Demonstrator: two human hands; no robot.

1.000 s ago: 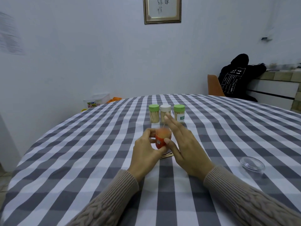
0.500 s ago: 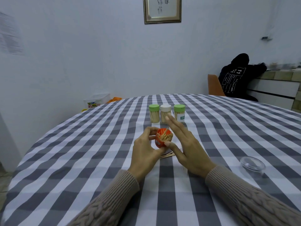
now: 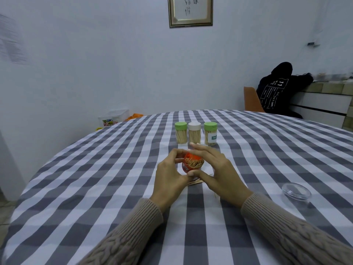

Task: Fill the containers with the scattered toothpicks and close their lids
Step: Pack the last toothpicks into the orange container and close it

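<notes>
Just below the centre of the frame, the left hand (image 3: 170, 175) curls its fingers and thumb round the orange container (image 3: 193, 165), tipped toward the camera, uncapped and packed with toothpicks. The right hand (image 3: 219, 173) cups its far side with straight fingers, holding nothing that I can see. A few loose toothpicks (image 3: 196, 182) lie on the checked tablecloth (image 3: 95, 178) under the hands; the clear lid (image 3: 296, 190) sits well apart at right. Tipped this far with no lid, the container could spill if the grip slips. Three capped containers (image 3: 195, 133) stand behind.
</notes>
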